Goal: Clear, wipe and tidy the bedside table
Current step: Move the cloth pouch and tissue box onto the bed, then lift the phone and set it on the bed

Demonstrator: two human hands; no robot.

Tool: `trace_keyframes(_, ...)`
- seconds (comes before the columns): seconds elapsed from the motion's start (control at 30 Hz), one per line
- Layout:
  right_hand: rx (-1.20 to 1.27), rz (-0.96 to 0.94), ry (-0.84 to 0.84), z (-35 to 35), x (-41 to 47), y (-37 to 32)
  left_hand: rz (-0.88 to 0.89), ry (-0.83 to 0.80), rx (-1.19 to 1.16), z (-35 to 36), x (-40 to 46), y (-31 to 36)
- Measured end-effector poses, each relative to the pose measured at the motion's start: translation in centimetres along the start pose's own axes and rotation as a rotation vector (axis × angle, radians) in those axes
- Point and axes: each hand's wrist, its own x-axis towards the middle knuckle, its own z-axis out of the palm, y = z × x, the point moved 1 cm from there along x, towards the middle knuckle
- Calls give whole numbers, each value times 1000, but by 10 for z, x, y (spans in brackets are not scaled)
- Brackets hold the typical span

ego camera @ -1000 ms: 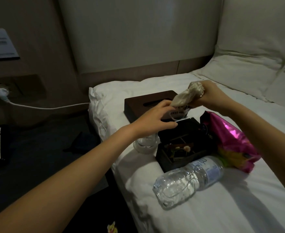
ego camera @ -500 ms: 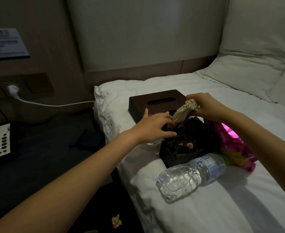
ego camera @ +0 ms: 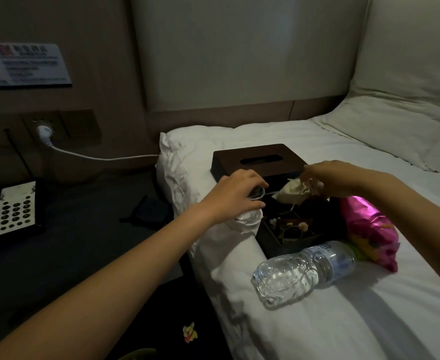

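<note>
My left hand [ego camera: 235, 194] curls over a glass [ego camera: 247, 216] just left of the dark tray [ego camera: 291, 229]; my right hand [ego camera: 335, 178] pinches a small cloth pouch [ego camera: 292, 192] over the tray's back edge. I judge the pouch light and limp, best held by its gathered neck. The glass looks smooth, rigid and breakable: I'd grip its wall. A clear, crinkled bottle [ego camera: 304, 271] lies in front of the tray.

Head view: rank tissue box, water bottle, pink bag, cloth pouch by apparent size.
1-2. Tissue box and water bottle: similar; the bottle is nearer, so unsure.
3. Pink bag, partly hidden by the arm.
4. Cloth pouch.
</note>
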Motion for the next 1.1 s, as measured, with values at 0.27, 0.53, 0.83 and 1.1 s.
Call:
trace_keyframes(0.27,103,77,-159,-9,-20,-8,-20,-3,-69,2,-7,3)
trace_keyframes(0.53,365,-91,318,-53,-8,-63,-147,279,-262,-32,-34,-16)
trace_keyframes(0.83,910,-342,308,-53,39,-244,-508,493,-429,-81,-154,-120)
trace_keyframes(1.1,1397,-298,36,-14,103,-407,-884,711,-465,-105,-294,-228)
